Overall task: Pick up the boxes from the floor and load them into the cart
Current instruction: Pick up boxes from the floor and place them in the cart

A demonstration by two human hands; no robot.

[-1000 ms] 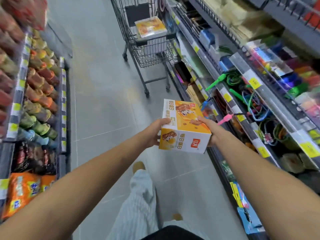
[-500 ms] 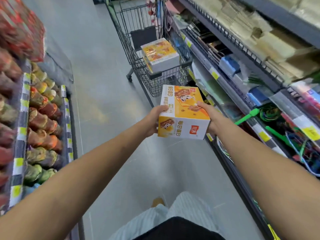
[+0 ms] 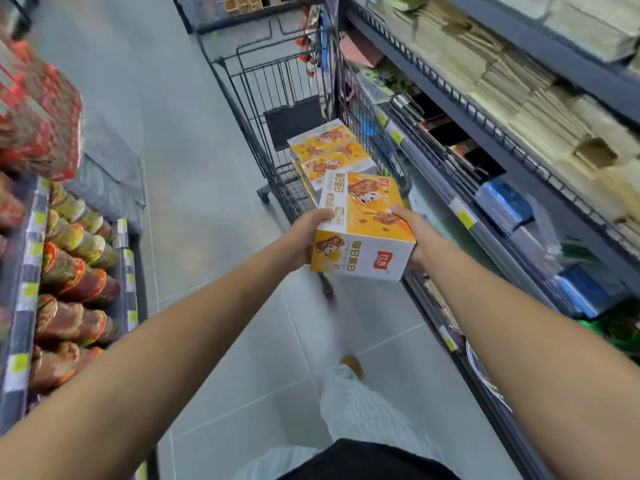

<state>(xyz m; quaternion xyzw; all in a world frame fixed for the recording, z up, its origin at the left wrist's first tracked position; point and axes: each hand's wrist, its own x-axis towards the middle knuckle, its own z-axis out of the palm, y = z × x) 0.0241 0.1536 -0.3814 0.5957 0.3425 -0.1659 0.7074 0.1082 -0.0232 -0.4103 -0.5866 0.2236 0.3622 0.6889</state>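
I hold a yellow and white snack box [image 3: 363,233] out in front of me at chest height. My left hand [image 3: 304,237] grips its left side and my right hand [image 3: 414,233] grips its right side. Just beyond the box stands a black wire shopping cart [image 3: 263,109], close against the right shelving. Inside the cart lies another yellow box [image 3: 329,150] of the same kind, flat in the basket. The held box overlaps the cart's near rim in view.
Shelves of stationery and paper goods [image 3: 519,133] line the right side. Racks of cup noodles and snack bags [image 3: 69,271] line the left. Grey tiled aisle floor [image 3: 173,168] runs between them. My striped trouser leg [image 3: 349,403] steps forward below.
I have walked up the aisle with the box in both hands. The cart has come much nearer and the box now sits right at its near end.
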